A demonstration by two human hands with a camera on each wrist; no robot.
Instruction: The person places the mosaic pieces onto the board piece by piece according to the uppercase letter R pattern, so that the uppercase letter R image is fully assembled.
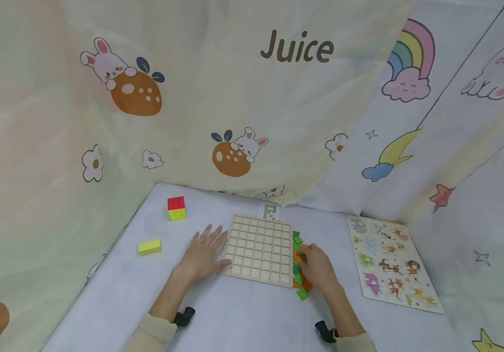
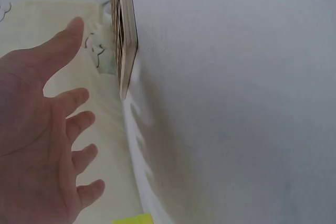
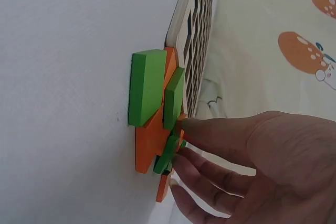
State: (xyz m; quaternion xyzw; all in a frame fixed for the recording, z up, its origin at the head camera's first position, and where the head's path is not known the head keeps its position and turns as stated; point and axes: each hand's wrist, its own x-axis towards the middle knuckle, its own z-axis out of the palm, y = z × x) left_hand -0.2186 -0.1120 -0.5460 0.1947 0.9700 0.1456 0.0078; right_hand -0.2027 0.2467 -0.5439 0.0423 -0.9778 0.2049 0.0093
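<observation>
A square wooden grid board (image 1: pixel 258 249) lies on the table, its recesses bare. My left hand (image 1: pixel 202 255) is spread flat at its left edge, thumb by the lower left corner. In the left wrist view, the left hand (image 2: pixel 42 140) shows an empty palm and spread fingers. Along the board's right edge lies a loose pile of green and orange square tiles (image 3: pixel 149 90). My right hand (image 1: pixel 318 266) is over this pile. In the right wrist view, the right hand (image 3: pixel 262 166) pinches a small green tile between thumb and fingertips, partly hidden by other tiles.
A red and yellow puzzle cube (image 1: pixel 176 209) and a yellow block (image 1: pixel 149 247) sit at the left. A printed pattern card (image 1: pixel 270 210) lies behind the board. On the right is an animal picture board (image 1: pixel 392 264). Patterned cloth (image 1: pixel 234 88) hangs behind the table.
</observation>
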